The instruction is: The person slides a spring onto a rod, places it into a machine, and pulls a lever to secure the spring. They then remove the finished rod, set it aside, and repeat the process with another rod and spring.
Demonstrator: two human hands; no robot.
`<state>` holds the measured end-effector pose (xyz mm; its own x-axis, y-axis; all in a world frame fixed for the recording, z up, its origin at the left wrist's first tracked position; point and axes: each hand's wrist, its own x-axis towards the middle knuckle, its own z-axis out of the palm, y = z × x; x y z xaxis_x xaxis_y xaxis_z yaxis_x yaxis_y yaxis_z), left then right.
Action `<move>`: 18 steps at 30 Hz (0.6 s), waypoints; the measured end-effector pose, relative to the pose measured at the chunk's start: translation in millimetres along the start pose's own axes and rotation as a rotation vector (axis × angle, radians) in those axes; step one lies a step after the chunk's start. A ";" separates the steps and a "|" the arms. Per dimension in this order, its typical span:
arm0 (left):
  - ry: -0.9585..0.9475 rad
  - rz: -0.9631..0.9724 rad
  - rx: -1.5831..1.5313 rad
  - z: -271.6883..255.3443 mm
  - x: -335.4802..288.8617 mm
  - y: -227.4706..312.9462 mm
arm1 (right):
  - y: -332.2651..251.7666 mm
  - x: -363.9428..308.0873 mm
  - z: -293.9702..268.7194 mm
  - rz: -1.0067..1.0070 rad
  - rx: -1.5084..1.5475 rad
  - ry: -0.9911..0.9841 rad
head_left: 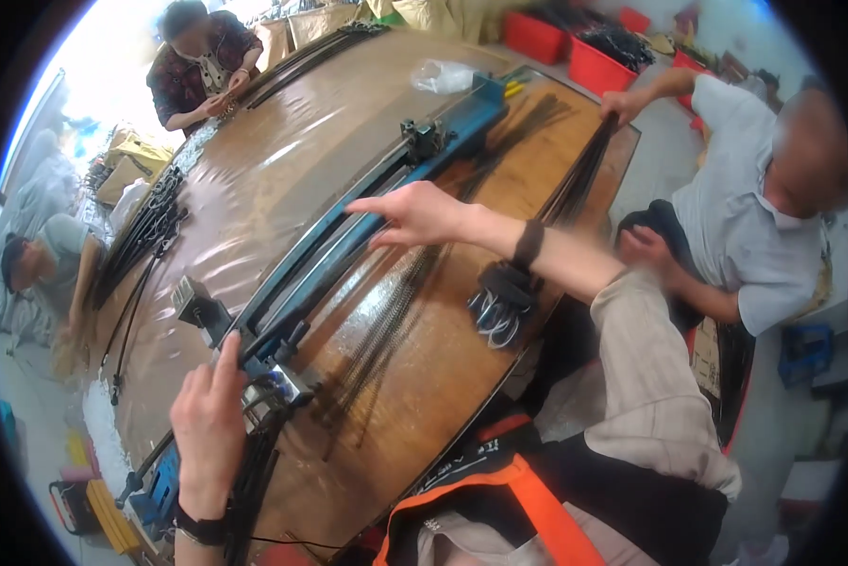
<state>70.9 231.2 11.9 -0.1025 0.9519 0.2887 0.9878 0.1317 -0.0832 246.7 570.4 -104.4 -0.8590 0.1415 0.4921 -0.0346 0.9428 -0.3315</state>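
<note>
My left hand (211, 415) is at the near end of a long blue metal fixture (315, 231). Its index finger stretches toward the clamp block (277, 382), and the other fingers curl. A black cable (150, 460) runs up to this hand and seems to be gripped in it; the fingers partly hide the hold. My right hand (414, 212) hovers over the middle of the fixture, index finger stretched out and thumb apart, with nothing clearly visible in it. Below it, a bundle of thin dark rods (395, 302) lies on the wooden table.
A person (754, 189) on the right holds dark cables (584, 170). Another person (202, 61) works at the far edge, a third (51, 269) at the left by black cables (150, 226). A coil of light wire (495, 316) lies near the table's edge (466, 434). Red bins (603, 66) stand behind.
</note>
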 end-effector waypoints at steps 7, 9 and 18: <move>-0.047 -0.027 -0.104 7.7 -2.8 19.4 | 0.6 0.3 1.7 0.024 0.000 -0.017; -0.004 -0.105 -0.088 1.2 -18.9 13.3 | -5.0 8.2 9.5 0.143 -0.102 -0.114; -0.151 -0.209 -0.075 -3.8 -70.6 29.2 | -93.4 23.8 47.1 -0.177 0.120 -0.044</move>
<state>107.4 166.8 -7.4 -0.3164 0.9373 0.1464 0.9485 0.3146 0.0358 205.4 471.5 -99.7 -0.8555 -0.0384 0.5163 -0.2448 0.9088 -0.3380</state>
